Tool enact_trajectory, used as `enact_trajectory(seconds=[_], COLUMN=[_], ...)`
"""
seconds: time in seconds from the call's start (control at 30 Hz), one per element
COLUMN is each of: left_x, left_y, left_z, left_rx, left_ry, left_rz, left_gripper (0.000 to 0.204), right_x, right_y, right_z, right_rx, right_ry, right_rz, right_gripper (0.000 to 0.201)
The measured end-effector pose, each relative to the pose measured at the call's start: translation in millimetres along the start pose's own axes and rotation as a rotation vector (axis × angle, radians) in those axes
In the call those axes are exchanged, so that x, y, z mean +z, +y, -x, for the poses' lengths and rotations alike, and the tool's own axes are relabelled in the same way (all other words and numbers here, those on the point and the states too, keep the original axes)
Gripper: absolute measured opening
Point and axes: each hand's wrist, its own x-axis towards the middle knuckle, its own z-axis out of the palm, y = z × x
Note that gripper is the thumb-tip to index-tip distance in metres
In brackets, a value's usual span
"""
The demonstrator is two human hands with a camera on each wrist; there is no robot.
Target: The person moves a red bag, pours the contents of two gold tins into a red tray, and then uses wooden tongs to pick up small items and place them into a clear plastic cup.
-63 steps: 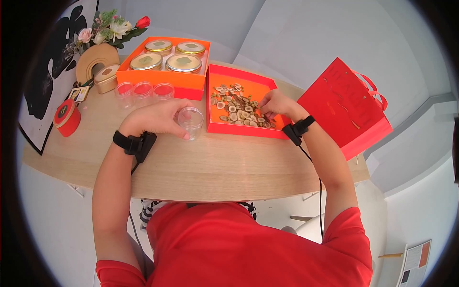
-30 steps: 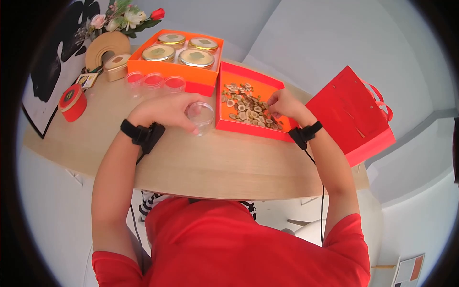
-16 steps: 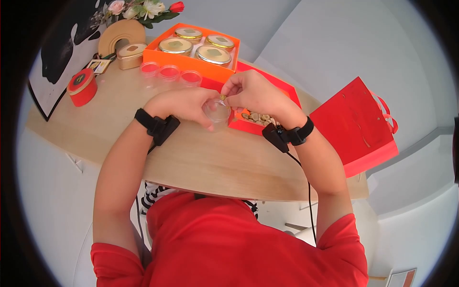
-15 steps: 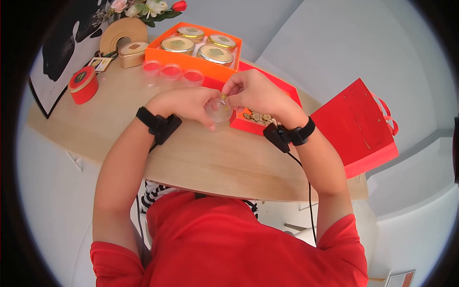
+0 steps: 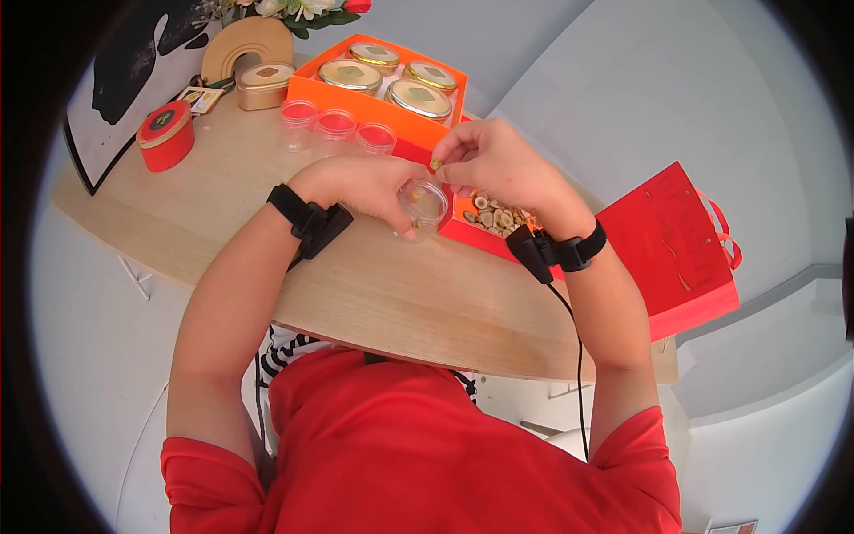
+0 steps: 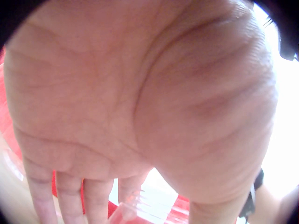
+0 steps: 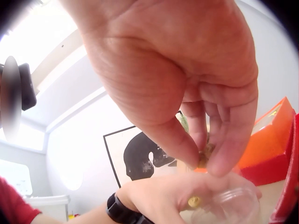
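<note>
In the head view my left hand (image 5: 365, 185) grips a clear round jar (image 5: 429, 205) by its side, its mouth facing up. A few small yellowish bits show in and against the jar. Close beside its rim, my right hand (image 5: 503, 165) pinches a small yellow-green dried bit (image 5: 435, 165) between thumb and fingers. The right wrist view shows brownish-green bits (image 7: 205, 155) between the fingertips, with a pale yellow bit (image 7: 194, 201) lower down by the jar. Under the right hand lies a shallow red-and-orange box (image 5: 480, 236) holding dried round slices (image 5: 496, 216), partly hidden by the hand.
Three clear jars (image 5: 334, 133) stand in a row left of an orange box (image 5: 356, 102) with several gold-lidded tins. Farther left are a red tin (image 5: 165, 138) and a beige tin (image 5: 265, 86). A red paper bag (image 5: 667, 245) stands at the right.
My right hand has left the slices in the shallow box and come over to the jar with small bits pinched. Yellowish bits now show at the jar. The head view has shifted.
</note>
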Motion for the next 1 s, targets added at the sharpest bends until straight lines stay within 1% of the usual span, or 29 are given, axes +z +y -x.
enact_trajectory(seconds=[0.13,0.23,0.33,0.53,0.63,0.73,0.83,1.0], left_x=[-0.4,-3.4,-0.8,-1.2,-3.0,-3.3,-3.4,-3.7], left_y=[-0.1,10.7,1.1,6.7,9.1,13.1,11.8,14.0], left_z=[0.1,6.1,1.7,5.9,4.3,8.5,6.5,8.5], left_rx=[0.007,-0.041,-0.017,-0.037,-0.108,-0.055,-0.09,-0.079], left_ry=[0.011,0.002,0.013,0.04,-0.005,0.019,0.007,0.015], left_rz=[-0.038,-0.019,-0.036,-0.061,-0.069,-0.047,-0.076,-0.06], left_gripper=[0.087,0.089,0.091,0.091,0.091,0.092,0.094,0.096], right_x=[-3.9,-6.1,-8.0,-9.8,-11.7,-13.1,-14.6,-16.8], right_y=[0.3,-2.4,-1.0,2.1,-1.2,-3.1,-3.0,-6.6], right_z=[1.5,4.1,3.8,2.6,3.6,4.6,5.0,8.0], right_rx=[-0.005,0.006,0.011,0.0,0.002,-0.001,-0.014,-0.028], right_ry=[0.025,0.045,0.055,0.063,0.064,0.07,0.087,0.121], right_rz=[-0.016,-0.052,-0.068,-0.092,-0.082,-0.082,-0.079,-0.09], right_gripper=[0.016,0.016,0.016,0.015,0.015,0.016,0.016,0.014])
